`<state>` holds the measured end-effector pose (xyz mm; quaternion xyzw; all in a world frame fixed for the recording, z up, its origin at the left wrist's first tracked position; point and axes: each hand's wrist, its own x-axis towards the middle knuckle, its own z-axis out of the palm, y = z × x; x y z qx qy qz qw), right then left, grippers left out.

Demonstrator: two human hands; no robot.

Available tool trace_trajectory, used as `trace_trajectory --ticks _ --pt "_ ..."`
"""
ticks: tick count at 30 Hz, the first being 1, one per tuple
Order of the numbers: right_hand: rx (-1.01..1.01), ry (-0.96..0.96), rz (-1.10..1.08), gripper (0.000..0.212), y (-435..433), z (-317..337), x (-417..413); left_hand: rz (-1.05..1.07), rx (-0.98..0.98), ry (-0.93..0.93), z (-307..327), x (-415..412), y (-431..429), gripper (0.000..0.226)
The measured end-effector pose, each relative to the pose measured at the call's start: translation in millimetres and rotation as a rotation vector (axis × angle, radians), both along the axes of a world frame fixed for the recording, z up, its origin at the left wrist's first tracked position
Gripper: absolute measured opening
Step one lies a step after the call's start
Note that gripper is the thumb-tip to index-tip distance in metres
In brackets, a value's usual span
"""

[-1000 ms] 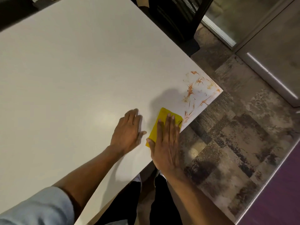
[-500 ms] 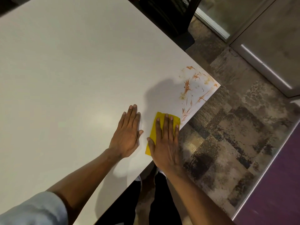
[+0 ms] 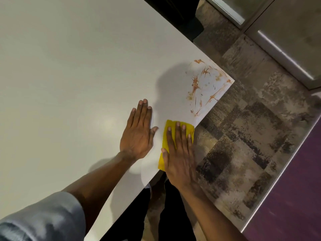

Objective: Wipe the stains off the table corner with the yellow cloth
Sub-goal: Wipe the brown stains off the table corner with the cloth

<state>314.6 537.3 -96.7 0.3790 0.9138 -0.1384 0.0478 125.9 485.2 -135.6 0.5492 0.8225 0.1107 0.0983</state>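
White table (image 3: 69,66) fills most of the view and runs out of frame at the top and left, so only one corner shows, set against a mottled brown-grey floor (image 3: 243,140). Orange-brown stains (image 3: 199,84) lie right at that corner as many thin streaks and a few blotches, too many and too fine to count.

One yellow cloth (image 3: 172,124) lies flat on the table, a little back from the corner along the near edge and just short of the nearest streaks. Most of it is hidden under the right hand (image 3: 178,157); only its far end and a strip on its left side show. That hand presses flat on the cloth, its four fingers straight and close together and the thumb out to the side.

The left hand (image 3: 137,134) lies palm down on bare table beside the cloth, farther from the corner, with its fingers straight and holding nothing.

One grey sleeve (image 3: 43,218) is cut off at the bottom left. Dark trousers (image 3: 173,220) show below the table edge. A dark shape (image 3: 173,11) beyond the table is cropped and hard to identify.
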Motion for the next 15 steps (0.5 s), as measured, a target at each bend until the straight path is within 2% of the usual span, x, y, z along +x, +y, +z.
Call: trace_trajectory --ticks 8,15 --pt "0.043 0.059 -0.177 0.066 64 -11 -27 0.035 0.009 0.004 2 2 1 0.073" --pt "-0.059 0.089 0.045 0.067 24 -2 15 0.038 0.010 -0.028 4 3 1 0.070"
